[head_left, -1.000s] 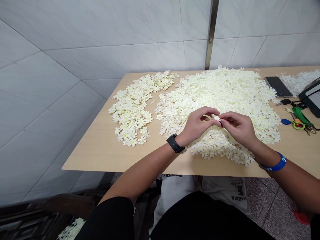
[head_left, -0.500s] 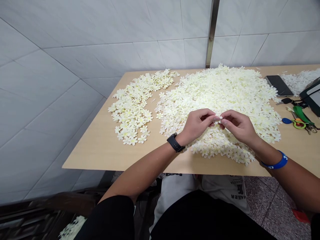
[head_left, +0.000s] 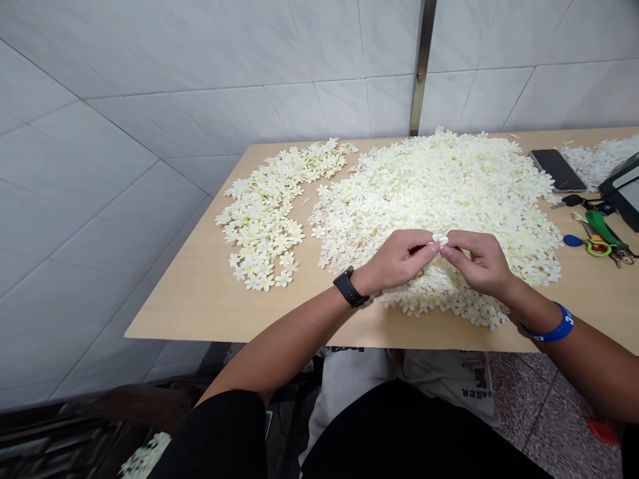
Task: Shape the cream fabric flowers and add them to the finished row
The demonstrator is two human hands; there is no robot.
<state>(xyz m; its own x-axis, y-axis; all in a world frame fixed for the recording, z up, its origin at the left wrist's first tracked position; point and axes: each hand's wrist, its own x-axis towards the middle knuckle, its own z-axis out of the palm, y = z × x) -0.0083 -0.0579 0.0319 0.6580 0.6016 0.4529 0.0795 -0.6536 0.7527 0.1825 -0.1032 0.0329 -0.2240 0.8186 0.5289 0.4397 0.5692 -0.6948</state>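
Observation:
Between my fingertips sits a small white artificial flower [head_left: 440,239], its petals showing just above the pinch. My left hand [head_left: 407,256], with a black watch at the wrist, pinches the flower from the left, thumb and index finger closed. From the right my right hand [head_left: 476,258], a blue band on its wrist, pinches the same flower; the two hands' fingertips meet. Beneath and behind both hands spreads a large pile of cream-white flowers [head_left: 439,173]. The flower's underside is hidden by my thumbs.
A smaller curved heap of flowers [head_left: 269,199] lies on the tan table [head_left: 190,299] to the left. Toward the right are a phone [head_left: 556,169], keys with a green holder [head_left: 602,229], a heap of white pieces [head_left: 599,163] and a dark box [head_left: 624,193]. A tiled wall [head_left: 299,106] borders the table.
My hands have turned and drawn closer together, with the thumbs now side by side. The white flower's petals have come into view above the fingertips.

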